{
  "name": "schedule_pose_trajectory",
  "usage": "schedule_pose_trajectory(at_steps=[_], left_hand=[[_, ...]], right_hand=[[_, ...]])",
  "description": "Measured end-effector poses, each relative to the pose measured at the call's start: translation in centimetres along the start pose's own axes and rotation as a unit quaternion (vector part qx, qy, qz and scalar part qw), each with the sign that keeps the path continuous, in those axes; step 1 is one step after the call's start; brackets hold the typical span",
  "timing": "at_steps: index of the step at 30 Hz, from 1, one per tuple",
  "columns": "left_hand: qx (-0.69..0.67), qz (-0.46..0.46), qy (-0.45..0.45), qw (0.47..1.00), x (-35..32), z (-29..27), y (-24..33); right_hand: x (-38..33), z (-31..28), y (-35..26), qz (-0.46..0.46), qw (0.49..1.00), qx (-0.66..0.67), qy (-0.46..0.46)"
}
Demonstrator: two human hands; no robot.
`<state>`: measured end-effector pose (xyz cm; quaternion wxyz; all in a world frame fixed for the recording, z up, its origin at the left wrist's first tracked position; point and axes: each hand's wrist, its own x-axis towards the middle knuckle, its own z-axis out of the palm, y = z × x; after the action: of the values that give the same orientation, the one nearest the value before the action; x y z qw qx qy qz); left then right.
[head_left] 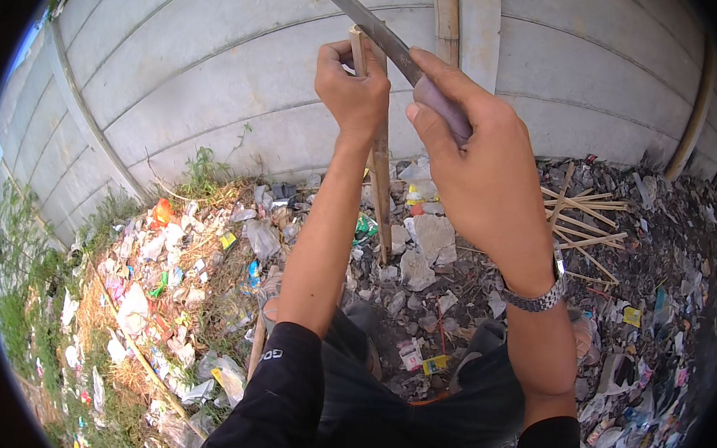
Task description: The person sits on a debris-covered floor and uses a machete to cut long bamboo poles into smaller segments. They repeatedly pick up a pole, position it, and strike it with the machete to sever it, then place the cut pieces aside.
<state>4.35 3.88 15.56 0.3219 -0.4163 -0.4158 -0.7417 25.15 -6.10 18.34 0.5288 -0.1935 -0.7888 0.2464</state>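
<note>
My left hand (352,88) is closed around a piece of bamboo (357,47) just below its cut top end. My right hand (485,162) grips the purplish handle of a large knife (386,38), thumb and forefinger stretched along it. The dark blade slants up to the left, passing close by the bamboo's top; whether they touch I cannot tell. Directly below my left hand an upright wooden post (381,201) stands on the littered ground. My left hand and forearm partly hide where the bamboo and the post overlap.
Cut bamboo strips (585,217) lie crossed in a pile at the right. A grey concrete panel wall (244,86) runs across the back. Litter (136,309) and weeds cover the left side. Pale rubble chunks (434,237) lie near the post. A long pole (148,367) lies lower left.
</note>
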Motion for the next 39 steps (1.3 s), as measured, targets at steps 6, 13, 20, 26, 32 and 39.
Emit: schedule_pose_trajectory(at_steps=[6,13,20,26,32,39], left_hand=[[-0.008,0.006,0.004,1.000,-0.2,0.5,0.1],[-0.004,0.028,0.008,1.000,-0.4,0.9,0.2],[0.008,0.029,0.008,1.000,-0.4,0.9,0.4],[-0.008,0.037,0.005,0.999,-0.6,0.7,0.3],[-0.038,0.003,-0.062,0.997,-2.2,-1.8,-0.1],[0.135,-0.126,-0.317,0.930,-17.3,-8.8,-10.3]], right_hand=[[-0.1,-0.1,0.4,-0.018,0.999,-0.030,0.022],[-0.2,-0.3,0.6,-0.016,1.000,-0.009,0.021],[-0.6,-0.6,0.3,-0.014,0.999,-0.022,0.019],[-0.5,-0.3,0.0,-0.005,0.997,-0.079,-0.004],[0.1,-0.6,0.9,-0.019,0.998,-0.064,-0.001],[-0.1,-1.3,-1.0,0.051,0.996,-0.051,-0.053]])
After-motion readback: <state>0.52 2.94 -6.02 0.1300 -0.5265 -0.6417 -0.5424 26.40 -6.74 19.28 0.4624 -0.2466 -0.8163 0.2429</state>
